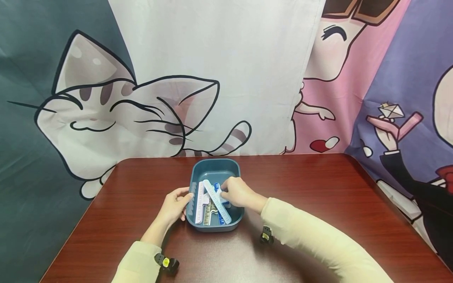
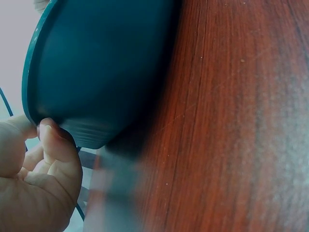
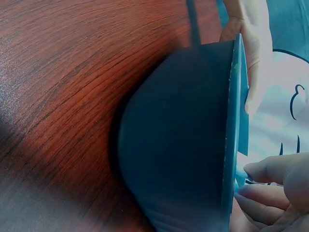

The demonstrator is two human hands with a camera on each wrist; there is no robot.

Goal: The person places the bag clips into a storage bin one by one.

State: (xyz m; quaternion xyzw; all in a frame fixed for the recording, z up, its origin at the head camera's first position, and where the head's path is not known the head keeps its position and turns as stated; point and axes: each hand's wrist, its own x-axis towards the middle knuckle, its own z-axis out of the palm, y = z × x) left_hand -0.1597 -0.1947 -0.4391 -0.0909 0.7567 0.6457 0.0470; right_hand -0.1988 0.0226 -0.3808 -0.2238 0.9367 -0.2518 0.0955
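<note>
A blue-green plastic basin point(image 1: 216, 228) holds several long, ruler-like clips with printed marks along them. Among them are a pinkish-white clip point(image 1: 199, 204), a dark and gold clip point(image 1: 207, 216) and a light-blue clip point(image 1: 217, 202) lying slantwise on top. My left hand point(image 1: 175, 203) pinches the basin's left rim, thumb and fingers on either side of it, as the left wrist view also shows. Reaching over the right rim, my right hand point(image 1: 240, 192) pinches a light-blue piece point(image 3: 242, 172) between thumb and fingers. Most of that piece is hidden by the basin wall in the right wrist view.
The basin stands on a reddish-brown wooden table point(image 1: 301, 177). Behind the table hangs a printed cloth point(image 1: 247, 70) with cartoon figures. A small black wrist camera point(image 1: 169, 264) is strapped to the left sleeve, another wrist camera point(image 1: 266, 236) to the right one.
</note>
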